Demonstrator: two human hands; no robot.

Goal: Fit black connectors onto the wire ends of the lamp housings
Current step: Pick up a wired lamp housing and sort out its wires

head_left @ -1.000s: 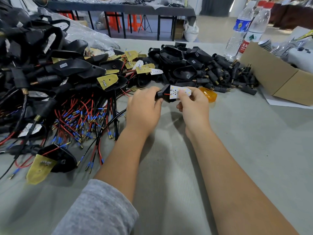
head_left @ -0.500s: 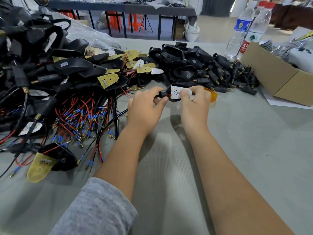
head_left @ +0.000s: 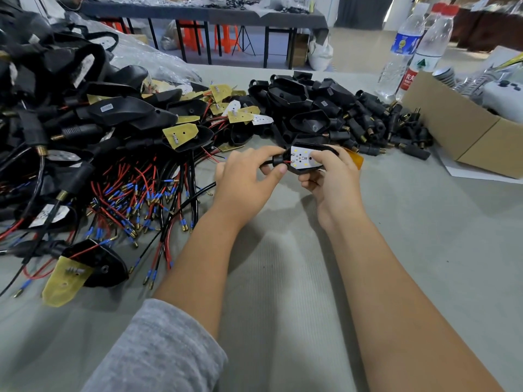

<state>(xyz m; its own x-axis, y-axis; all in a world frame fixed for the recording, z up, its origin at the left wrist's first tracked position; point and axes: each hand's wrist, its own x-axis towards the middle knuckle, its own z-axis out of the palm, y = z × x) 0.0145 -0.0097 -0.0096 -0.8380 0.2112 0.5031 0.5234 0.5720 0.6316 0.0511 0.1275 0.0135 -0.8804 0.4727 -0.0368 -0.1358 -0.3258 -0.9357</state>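
**A:** Where's the piece being worked on?

**B:** Held just above the grey desk (head_left: 424,250), in the middle. It's a small black plastic lamp housing with a white LED board set in its open face (head_left: 304,159). The right hand (head_left: 329,179) curls round its far end, thumb across the board's edge, fingers underneath. That keeps the board face-up and the wire end pointing left.

**A:** And the other hand?

**B:** The left hand (head_left: 249,179) pinches a black ribbed connector sleeve (head_left: 278,162) between thumb and fingers, right at the housing's neck, where a short red wire shows. I'd judge it's being pushed along the lead towards the housing; whether it's fully seated I cannot tell.

**A:** Why hold them so close?

**B:** Probably so the two grips can push against each other along one line, without bending the wire.

**A:** What surrounds them?

**B:** Just behind lies a heap of loose black connectors with brass tips (head_left: 390,128), within the right hand's reach. To the left is a tangle of black housings with yellow boards and red and black wires ending in blue-sleeved terminals (head_left: 135,193).

**A:** Any containers?

**B:** An open brown cardboard box (head_left: 452,131) at the right edge; it holds what looks like pale wrapped items, too unclear to name. Two clear plastic water bottles (head_left: 416,52) stand behind it.
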